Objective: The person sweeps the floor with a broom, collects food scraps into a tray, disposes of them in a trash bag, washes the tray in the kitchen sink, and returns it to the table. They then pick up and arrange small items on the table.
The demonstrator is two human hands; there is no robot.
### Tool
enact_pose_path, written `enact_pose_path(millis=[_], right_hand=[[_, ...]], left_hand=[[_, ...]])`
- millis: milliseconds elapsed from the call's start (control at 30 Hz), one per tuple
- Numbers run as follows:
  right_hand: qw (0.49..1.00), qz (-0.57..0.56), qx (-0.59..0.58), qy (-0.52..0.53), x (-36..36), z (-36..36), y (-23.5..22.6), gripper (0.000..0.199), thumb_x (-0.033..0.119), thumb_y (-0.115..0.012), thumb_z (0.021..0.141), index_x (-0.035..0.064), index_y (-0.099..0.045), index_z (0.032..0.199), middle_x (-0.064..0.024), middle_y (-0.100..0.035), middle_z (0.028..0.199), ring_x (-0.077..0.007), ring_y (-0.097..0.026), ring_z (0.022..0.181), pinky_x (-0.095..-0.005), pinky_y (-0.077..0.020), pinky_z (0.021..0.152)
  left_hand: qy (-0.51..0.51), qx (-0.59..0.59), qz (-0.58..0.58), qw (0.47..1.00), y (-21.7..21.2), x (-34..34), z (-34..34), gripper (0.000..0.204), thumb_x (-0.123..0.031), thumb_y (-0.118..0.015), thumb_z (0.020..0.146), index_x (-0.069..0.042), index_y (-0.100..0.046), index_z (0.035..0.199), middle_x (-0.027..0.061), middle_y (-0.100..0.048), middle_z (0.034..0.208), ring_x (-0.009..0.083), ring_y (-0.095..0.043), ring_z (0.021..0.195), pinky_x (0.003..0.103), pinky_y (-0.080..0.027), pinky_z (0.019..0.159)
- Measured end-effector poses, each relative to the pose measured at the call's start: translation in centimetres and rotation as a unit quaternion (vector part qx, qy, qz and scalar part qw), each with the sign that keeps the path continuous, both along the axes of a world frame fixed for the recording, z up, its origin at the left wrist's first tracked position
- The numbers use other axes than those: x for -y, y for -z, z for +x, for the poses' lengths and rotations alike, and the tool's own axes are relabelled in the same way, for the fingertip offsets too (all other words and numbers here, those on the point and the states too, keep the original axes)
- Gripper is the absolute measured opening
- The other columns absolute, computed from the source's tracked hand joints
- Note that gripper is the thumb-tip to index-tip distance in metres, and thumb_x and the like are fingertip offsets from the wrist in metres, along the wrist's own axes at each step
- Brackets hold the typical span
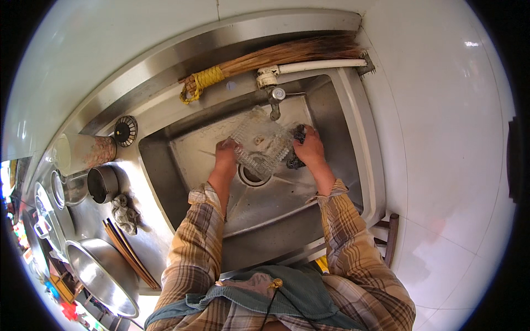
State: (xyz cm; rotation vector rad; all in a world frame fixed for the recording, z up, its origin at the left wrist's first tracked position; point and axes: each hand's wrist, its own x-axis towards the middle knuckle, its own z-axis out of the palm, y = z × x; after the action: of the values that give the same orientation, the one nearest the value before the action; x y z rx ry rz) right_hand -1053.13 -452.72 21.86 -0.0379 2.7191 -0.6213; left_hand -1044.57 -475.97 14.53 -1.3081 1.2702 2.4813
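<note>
A clear, ribbed plastic container (pixel 255 138) is tilted inside the steel sink (pixel 248 215), below the tap (pixel 275 105). My left hand (pixel 225 157) grips its left edge, fingers closed on the rim. At the container's right side, my right hand (pixel 310 148) is closed on a dark, crinkled scrubber (pixel 295 160), partly hidden by the fingers. Whether the scrubber touches the container I cannot tell. The round drain (pixel 254 175) shows just below the container.
A twig brush (pixel 276 55) bound with yellow cord lies behind the tap, beside a white pipe (pixel 323 66). Left of the sink are a drain strainer (pixel 126 131), a metal cup (pixel 103 184), a grey rag (pixel 125 214), chopsticks (pixel 128 251) and a steel bowl (pixel 107 276). A tiled wall (pixel 452 143) stands at right.
</note>
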Motion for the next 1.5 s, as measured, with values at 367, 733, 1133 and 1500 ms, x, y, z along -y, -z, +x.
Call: enact_pose_path(millis=[367, 733, 1133, 1500], right_hand=[[0.873, -0.367, 0.174, 0.271, -5.8, -0.1, 0.8, 0.059, 0.015, -0.068, 0.072, -0.0049, -0.047, 0.123, -0.0149, -0.055, 0.115, -0.0209, -0.054, 0.102, -0.0314, -0.0433, 0.085], [0.876, -0.425, 0.092, 0.207, -6.5, 2.6, -5.7, 0.049, 0.008, -0.064, 0.073, -0.0021, -0.051, 0.12, -0.0145, -0.058, 0.107, -0.021, -0.056, 0.096, -0.0295, -0.0434, 0.084], [0.99, -0.106, 0.019, -0.089, -3.2, 4.9, -7.2, 0.064, 0.022, -0.06, 0.075, 0.0104, -0.036, 0.133, -0.0193, -0.044, 0.123, -0.0351, -0.049, 0.108, -0.0398, -0.0429, 0.088], [0.984, -0.169, -0.042, -0.042, -8.2, 3.0, -7.7, 0.055, 0.017, -0.066, 0.071, 0.0044, -0.05, 0.121, -0.0224, -0.056, 0.113, -0.0358, -0.057, 0.098, -0.0391, -0.0449, 0.087]], left_hand=[[0.095, 0.046, 0.112, 0.988, -1.8, -2.6, -1.8, 0.023, -0.005, -0.045, 0.089, -0.004, -0.041, 0.112, 0.0119, -0.057, 0.087, 0.0236, -0.061, 0.074, 0.035, -0.051, 0.06], [0.037, -0.053, 0.165, 0.984, -6.3, -4.7, -0.9, 0.026, 0.004, -0.056, 0.081, -0.006, -0.047, 0.104, 0.0115, -0.06, 0.093, 0.026, -0.061, 0.085, 0.038, -0.051, 0.076], [0.125, -0.201, -0.585, 0.776, -17.4, -3.3, 4.0, 0.023, 0.009, -0.055, 0.076, -0.003, -0.057, 0.094, 0.0115, -0.061, 0.088, 0.0221, -0.06, 0.084, 0.031, -0.048, 0.074], [0.103, -0.28, -0.678, 0.671, -23.4, -2.7, 6.7, 0.026, 0.01, -0.058, 0.068, -0.005, -0.059, 0.09, 0.0133, -0.063, 0.089, 0.0318, -0.062, 0.081, 0.033, -0.049, 0.07]])
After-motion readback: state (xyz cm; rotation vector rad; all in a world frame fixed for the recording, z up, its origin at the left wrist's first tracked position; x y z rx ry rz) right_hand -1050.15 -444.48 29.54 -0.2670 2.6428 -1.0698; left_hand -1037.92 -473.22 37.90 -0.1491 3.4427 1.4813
